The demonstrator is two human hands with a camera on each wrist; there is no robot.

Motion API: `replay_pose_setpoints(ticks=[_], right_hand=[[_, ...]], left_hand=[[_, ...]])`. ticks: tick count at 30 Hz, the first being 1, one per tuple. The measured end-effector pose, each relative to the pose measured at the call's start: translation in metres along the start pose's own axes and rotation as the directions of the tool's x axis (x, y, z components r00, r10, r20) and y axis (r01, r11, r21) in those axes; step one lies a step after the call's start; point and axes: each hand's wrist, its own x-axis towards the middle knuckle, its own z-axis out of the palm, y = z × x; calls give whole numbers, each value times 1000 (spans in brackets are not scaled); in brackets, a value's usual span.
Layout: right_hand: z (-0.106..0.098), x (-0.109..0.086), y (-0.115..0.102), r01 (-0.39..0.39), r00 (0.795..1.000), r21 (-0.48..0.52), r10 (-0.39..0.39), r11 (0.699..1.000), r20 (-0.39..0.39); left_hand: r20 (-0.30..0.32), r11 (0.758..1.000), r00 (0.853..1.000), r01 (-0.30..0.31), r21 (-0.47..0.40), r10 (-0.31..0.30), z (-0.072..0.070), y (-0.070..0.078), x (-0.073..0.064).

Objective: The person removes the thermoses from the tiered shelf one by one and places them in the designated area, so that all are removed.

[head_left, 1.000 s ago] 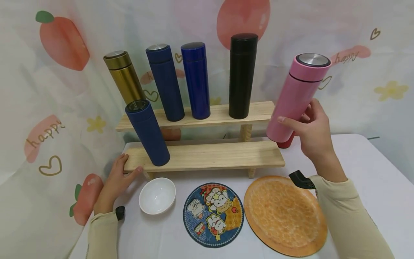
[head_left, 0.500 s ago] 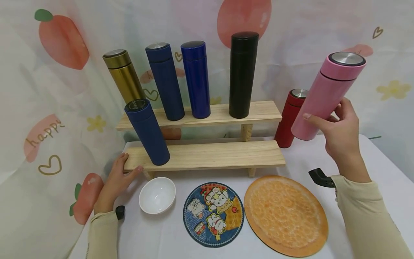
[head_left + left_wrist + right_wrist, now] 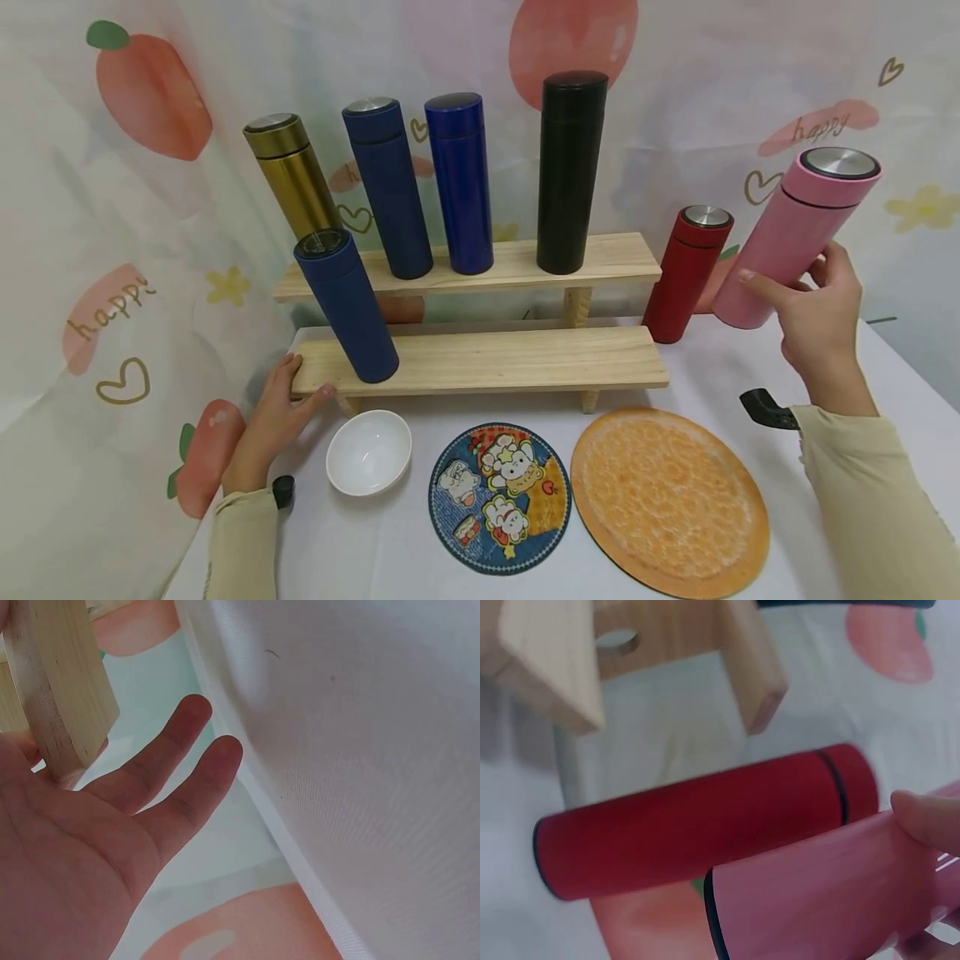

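My right hand (image 3: 823,312) grips a pink thermos bottle (image 3: 798,237) around its lower body, held in the air and tilted with its silver-topped lid up to the right. Beside it a red thermos bottle (image 3: 686,275) stands on the table, partly overlapped by the pink one in the right wrist view. My left hand (image 3: 277,417) holds the left end of the lower wooden shelf board (image 3: 487,362), thumb at the front edge; two fingers (image 3: 187,780) stretch out past the wood in the left wrist view. A dark blue thermos (image 3: 348,308) stands on that board near this hand.
The upper board (image 3: 510,258) bears a gold thermos (image 3: 292,175), a navy thermos (image 3: 386,192), a shiny blue thermos (image 3: 459,183) and a black thermos (image 3: 572,175). In front lie a white bowl (image 3: 369,454), a round cartoon mat (image 3: 498,500) and a round orange-brown mat (image 3: 671,500).
My right hand has carried the pink thermos to the right, lately a little lower, uncovering the red thermos behind it. The left hand stays at the shelf end.
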Motion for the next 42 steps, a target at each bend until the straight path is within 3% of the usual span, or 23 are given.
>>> replay_pose_setpoints(ticks=[5,7,14,19,26,32,42], right_hand=[[-8,11,15,-56,998,-224,48,973,-43],[-10,16,22,-82,996,-269,72,960,-48],[-20,30,49,-88,995,-462,96,882,-5],[-23,36,65,-43,996,-551,82,834,47],[-22,44,78,-26,991,-602,101,798,91],[-21,49,86,0,976,-621,136,784,172],[-18,58,99,9,973,-545,119,838,199]], left_hand=[[-2,1000,1000,-6,-5,6,1,-2,0],[-3,1000,1000,-5,-7,5,1,-3,0],[-1,1000,1000,3,-10,-3,1,-4,1],[5,1000,1000,23,-6,-23,2,-3,2],[4,1000,1000,29,0,-29,2,-3,3],[-2,999,999,32,3,-32,2,-4,2],[0,999,999,33,-3,-33,2,-3,3]])
